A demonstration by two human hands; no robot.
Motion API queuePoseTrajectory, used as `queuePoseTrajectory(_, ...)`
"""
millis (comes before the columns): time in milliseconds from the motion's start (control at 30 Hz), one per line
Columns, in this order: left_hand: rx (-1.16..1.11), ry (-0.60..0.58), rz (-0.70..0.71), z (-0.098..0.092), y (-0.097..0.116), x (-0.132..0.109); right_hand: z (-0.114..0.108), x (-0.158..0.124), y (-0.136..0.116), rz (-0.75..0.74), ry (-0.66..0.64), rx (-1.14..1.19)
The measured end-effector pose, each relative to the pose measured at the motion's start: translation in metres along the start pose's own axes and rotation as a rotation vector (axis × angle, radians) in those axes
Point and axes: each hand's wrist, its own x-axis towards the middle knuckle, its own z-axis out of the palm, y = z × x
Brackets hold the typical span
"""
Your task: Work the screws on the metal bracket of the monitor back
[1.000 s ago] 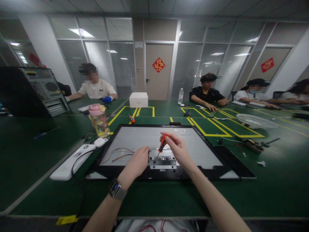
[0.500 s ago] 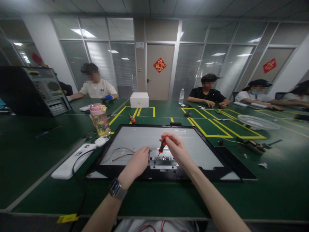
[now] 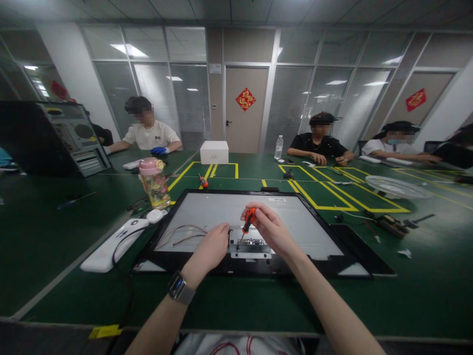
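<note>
The person's right hand [image 3: 271, 227] is clamped on an orange-and-black screwdriver [image 3: 249, 221], its slim shaft slanting down to the left end of a metal bracket [image 3: 252, 255]. The left hand [image 3: 214, 244] rests at the bracket's left edge, fingers together; whether it grips cannot be told. This looks like screw work, direction unclear; the next move calls for a squarely seated tip. The display panel [image 3: 207, 207], pale grey and black-edged, lies flat on the desk [image 3: 221, 303].
</note>
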Motion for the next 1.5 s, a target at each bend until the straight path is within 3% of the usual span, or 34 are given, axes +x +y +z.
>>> queuePoseTrajectory(300, 0.023, -0.035, 0.006, -0.0048, 0.0021, -0.0003, -0.0006, -0.0007, 0.001, -0.033, 0.007, -0.06)
queuePoseTrajectory(800, 0.041, -0.032, 0.009, -0.0046, 0.0031, -0.0005, 0.0, 0.0, 0.0015, -0.001, 0.022, 0.084)
queuePoseTrajectory(1033, 0.031, -0.044, -0.006, -0.0085, 0.0052, -0.0008, -0.004, -0.0003, 0.0022, -0.042, 0.049, -0.097)
queuePoseTrajectory(1233, 0.038, -0.035, 0.003, -0.0064, 0.0039, -0.0003, -0.0041, -0.0008, 0.0031, -0.048, 0.033, -0.045)
queuePoseTrajectory(1500, 0.071, -0.011, 0.012, -0.0033, 0.0043, -0.0017, -0.004, -0.0004, 0.0027, -0.05, 0.058, -0.138)
